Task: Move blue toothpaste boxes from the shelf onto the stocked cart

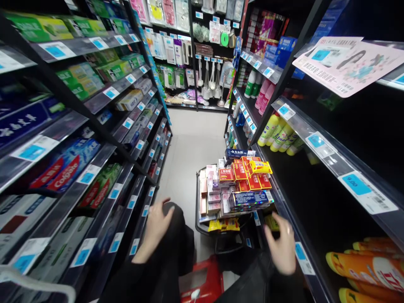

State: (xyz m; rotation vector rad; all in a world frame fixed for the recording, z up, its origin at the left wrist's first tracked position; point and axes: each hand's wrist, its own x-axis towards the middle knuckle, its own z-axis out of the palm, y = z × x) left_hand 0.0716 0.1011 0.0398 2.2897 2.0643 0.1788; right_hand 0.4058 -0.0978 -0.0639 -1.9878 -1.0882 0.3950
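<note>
My left hand [158, 225] hangs over my left knee beside the left shelves, thumb and fingers apart, with nothing in it. Near the edge of the right shelf is my right hand [282, 244], also empty, its fingers loosely spread. In front of my knees stands a black basket [198, 206] heaped with small boxes. Red boxes [238, 171] and a yellow packet [260, 167] lie on top. A dark blue box [249, 198] lies at the near side, and more yellow packets [224, 224] are at the front rim. Neither hand touches the basket.
Toothpaste boxes [67, 162] fill the left shelves. On the right are yellow bottles [277, 132], orange bottles [369, 263] and a protruding pink sign [350, 63]. A red stool [203, 280] is beneath me. Grey floor [195, 128] runs to the back display.
</note>
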